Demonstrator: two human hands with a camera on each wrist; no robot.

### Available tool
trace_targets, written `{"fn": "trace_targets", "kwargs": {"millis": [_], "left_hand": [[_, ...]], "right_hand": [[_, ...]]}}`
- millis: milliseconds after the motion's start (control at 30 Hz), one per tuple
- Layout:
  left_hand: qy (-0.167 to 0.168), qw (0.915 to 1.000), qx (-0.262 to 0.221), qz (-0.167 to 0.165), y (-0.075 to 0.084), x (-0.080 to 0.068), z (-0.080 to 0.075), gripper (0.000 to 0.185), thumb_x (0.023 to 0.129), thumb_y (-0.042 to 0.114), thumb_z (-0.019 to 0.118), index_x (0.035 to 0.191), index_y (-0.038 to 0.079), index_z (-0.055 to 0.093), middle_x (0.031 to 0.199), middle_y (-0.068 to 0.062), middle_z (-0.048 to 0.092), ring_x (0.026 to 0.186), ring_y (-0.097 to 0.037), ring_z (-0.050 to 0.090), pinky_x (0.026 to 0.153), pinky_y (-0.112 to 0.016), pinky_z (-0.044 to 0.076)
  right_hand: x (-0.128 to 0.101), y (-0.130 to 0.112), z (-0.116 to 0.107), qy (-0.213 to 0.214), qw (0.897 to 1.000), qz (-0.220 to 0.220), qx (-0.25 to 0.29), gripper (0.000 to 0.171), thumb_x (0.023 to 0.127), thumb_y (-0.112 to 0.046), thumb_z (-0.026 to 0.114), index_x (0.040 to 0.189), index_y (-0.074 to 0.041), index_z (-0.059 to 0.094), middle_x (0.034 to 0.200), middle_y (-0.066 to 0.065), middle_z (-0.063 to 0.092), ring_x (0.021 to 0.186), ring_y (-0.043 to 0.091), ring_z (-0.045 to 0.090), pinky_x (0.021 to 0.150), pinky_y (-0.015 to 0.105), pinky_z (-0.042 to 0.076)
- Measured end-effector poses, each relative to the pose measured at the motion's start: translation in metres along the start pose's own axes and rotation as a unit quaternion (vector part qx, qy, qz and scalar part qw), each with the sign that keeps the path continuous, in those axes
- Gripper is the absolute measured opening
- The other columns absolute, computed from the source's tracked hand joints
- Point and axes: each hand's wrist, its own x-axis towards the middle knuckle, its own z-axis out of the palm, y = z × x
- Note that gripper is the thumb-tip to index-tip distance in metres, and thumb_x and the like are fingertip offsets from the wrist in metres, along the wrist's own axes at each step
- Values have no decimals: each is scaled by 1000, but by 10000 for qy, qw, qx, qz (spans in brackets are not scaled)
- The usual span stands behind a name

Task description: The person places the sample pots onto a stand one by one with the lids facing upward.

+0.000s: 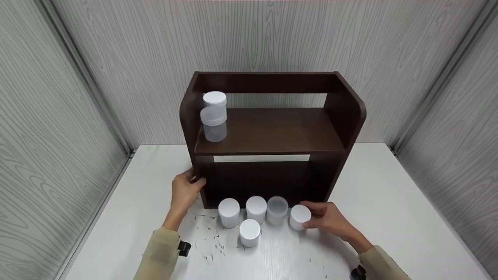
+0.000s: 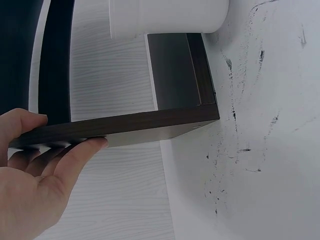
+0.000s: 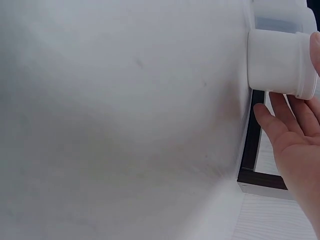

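Note:
My left hand point(image 1: 186, 190) grips the left side panel point(image 2: 125, 122) of a dark brown two-tier shelf point(image 1: 268, 132), thumb on one face and fingers on the other. On the right, my right hand point(image 1: 330, 219) holds a white lidded jar point(image 1: 300, 217) standing at the shelf's front right. Its thumb and fingers lie on opposite sides of that jar point(image 3: 275, 61); part of the thumb is cut off in the right wrist view. Left of it stand a translucent jar point(image 1: 277, 210) and two white jars, one central point(image 1: 256, 209) and one leftmost point(image 1: 228, 212). Another white jar point(image 1: 249, 232) stands in front.
On the upper board's left end, a translucent jar point(image 1: 214, 124) stands before a white-lidded one point(image 1: 214, 99). The white table point(image 1: 389, 202) has dark scuff marks near the left hand. Grey wood-grain walls point(image 1: 264, 39) enclose the back and sides.

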Motion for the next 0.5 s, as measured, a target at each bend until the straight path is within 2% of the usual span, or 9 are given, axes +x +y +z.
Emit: {"fn": "trace_targets", "kwargs": {"millis": [500], "left_hand": [[-28, 9999, -94, 120, 0, -1, 0, 54, 93, 1, 68, 142, -15, 54, 135, -32, 63, 120, -44, 66, 95, -46, 58]], "right_hand": [[-2, -2, 1, 212, 9997, 66, -51, 69, 81, -10, 91, 140, 9, 61, 133, 19, 69, 127, 31, 64, 102, 26, 51]]}}
